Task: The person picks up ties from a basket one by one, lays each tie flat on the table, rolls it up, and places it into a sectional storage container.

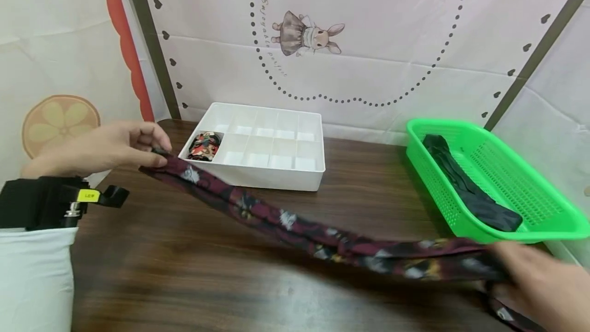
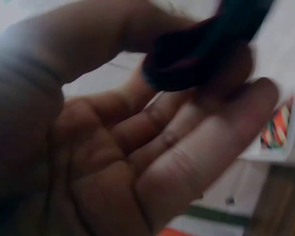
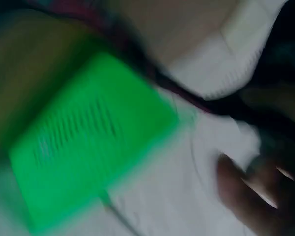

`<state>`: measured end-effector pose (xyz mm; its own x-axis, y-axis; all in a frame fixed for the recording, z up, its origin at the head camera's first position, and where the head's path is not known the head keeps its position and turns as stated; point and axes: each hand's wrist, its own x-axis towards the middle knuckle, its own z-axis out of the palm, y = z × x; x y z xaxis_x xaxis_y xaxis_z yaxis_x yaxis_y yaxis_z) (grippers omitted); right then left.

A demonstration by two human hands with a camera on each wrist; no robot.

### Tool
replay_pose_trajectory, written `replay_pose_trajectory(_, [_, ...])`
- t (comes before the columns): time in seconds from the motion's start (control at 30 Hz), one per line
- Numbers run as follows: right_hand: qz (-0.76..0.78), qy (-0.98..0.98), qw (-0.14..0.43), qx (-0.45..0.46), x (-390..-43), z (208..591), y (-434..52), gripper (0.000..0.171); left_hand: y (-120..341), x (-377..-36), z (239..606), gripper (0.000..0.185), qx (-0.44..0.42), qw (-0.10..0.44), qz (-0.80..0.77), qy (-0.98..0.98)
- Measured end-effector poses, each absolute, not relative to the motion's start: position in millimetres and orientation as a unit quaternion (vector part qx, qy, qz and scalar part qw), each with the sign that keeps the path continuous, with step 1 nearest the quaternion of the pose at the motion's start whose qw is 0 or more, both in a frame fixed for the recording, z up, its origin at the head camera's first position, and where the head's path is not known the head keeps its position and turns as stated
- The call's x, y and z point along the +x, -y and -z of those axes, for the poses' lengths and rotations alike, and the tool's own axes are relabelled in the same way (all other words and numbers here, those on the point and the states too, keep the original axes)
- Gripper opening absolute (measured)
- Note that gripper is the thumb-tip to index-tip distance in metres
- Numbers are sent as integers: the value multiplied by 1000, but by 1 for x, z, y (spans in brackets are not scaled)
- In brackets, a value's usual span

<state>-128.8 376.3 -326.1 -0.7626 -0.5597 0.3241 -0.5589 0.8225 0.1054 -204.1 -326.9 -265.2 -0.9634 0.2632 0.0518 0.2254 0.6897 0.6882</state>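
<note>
A long strip of burgundy cloth (image 1: 286, 222) with white, grey and yellow motifs stretches above the table between both hands. It looks folded lengthwise; its exact kind cannot be told. My left hand (image 1: 117, 147) pinches one end between thumb and fingers. In the left wrist view the cloth end (image 2: 182, 64) shows dark and looped at the fingertips. At lower right, my right hand (image 1: 544, 281), blurred by motion, grips the strip, and a tail hangs below it. The right wrist view shows the right fingers (image 3: 246, 196) curled near the dark cloth, much blurred.
A white divided box (image 1: 258, 177) stands at the back; its front-left compartment holds a folded colourful patterned cloth (image 1: 205, 146). To the right is a green basket (image 1: 548, 188) with a long black folded cloth (image 1: 470, 188) in it. A printed curtain (image 1: 369, 24) hangs behind the brown table (image 1: 184, 270).
</note>
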Motion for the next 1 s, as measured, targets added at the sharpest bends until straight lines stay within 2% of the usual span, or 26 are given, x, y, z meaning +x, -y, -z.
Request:
replay_pose_trajectory(0.07, [11, 958, 23, 286, -127, 339, -364, 40, 329, -209, 273, 23, 126, 52, -335, -932])
replay_pose_trajectory(0.1, [14, 961, -29, 274, -127, 344, -358, 44, 331, -211, 276, 25, 119, 60, -318, -939])
replay_pose_trajectory(0.17, [-27, 958, -90, 271, -129, 353, -349, 38, 334, -214, 281, 27, 106, 68, -296, -947])
replay_pose_trajectory(0.2, [-45, 955, -88, 278, -131, 355, -345, 36, 335, -214, 283, 28, 100, 68, -286, -950])
replay_pose_trajectory(0.3, [-78, 938, 23, 336, -136, 366, -333, 23, 341, -214, 286, 29, 85, 62, -260, -960])
replay_pose_trajectory(0.37, [-90, 926, 72, 360, -141, 372, -323, 21, 343, -214, 286, 29, 74, 71, -260, -960])
replay_pose_trajectory(0.43, [-105, 916, 91, 375, -145, 380, -316, 27, 345, -214, 287, 28, 61, 96, -272, -956])
replay_pose_trajectory(0.53, [-117, 918, 90, 368, -148, 389, -309, 33, 347, -215, 288, 24, 47, 142, -279, -949])
replay_pose_trajectory(0.6, [-114, 917, 119, 363, -151, 393, -307, 40, 349, -216, 289, 19, 45, 160, -273, -948])
replay_pose_trajectory(0.7, [-102, 921, 166, 337, -154, 396, -309, 54, 354, -218, 291, 13, 55, 155, -247, -955])
replay_pose_trajectory(0.77, [-83, 925, 181, 322, -155, 396, -312, 57, 359, -218, 294, 11, 55, 147, -244, -957])
replay_pose_trajectory(0.9, [-39, 923, 212, 320, -158, 390, -314, 37, 374, -219, 303, 11, 34, 151, -266, -951])
replay_pose_trajectory(1.0, [-46, 904, 264, 334, -158, 382, -312, 12, 384, -223, 312, 10, 35, 151, -263, -952])
